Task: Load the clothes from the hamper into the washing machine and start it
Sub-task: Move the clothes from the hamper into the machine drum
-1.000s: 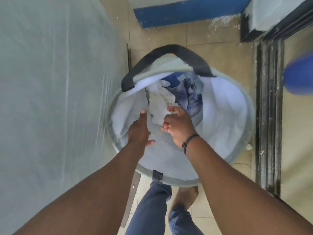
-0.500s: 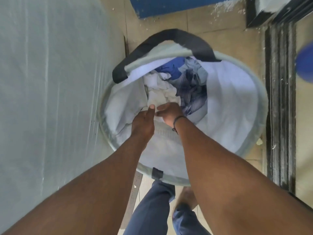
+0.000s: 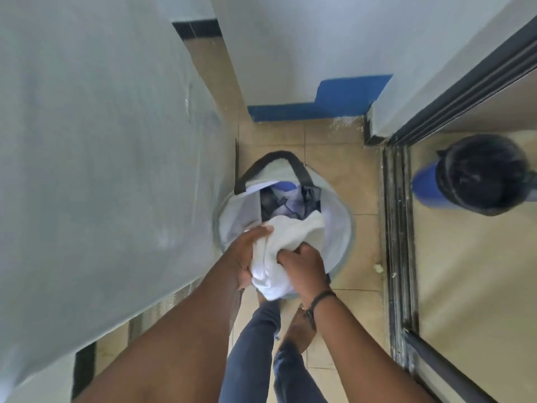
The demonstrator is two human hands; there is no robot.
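A round pale grey hamper (image 3: pixel 341 228) with a black handle (image 3: pixel 273 157) stands on the tiled floor in front of me. Blue and dark checked clothes (image 3: pixel 286 203) lie deep inside it. A bunched white garment (image 3: pixel 284 248) is lifted above the hamper's near rim. My left hand (image 3: pixel 247 254) grips its left side and my right hand (image 3: pixel 303 267) grips its right side. The big pale grey surface (image 3: pixel 101 141) on the left may be the washing machine; I cannot tell.
A white wall with a blue skirting (image 3: pixel 319 106) rises behind the hamper. A black sliding door track (image 3: pixel 398 228) runs along the right. A blue and black bin (image 3: pixel 476 175) stands beyond it. My legs and a bare foot (image 3: pixel 299 330) are below the hamper.
Both hands have closed on the white garment and pulled it up out of the hamper towards me. My view has risen and pulled back from the hamper.
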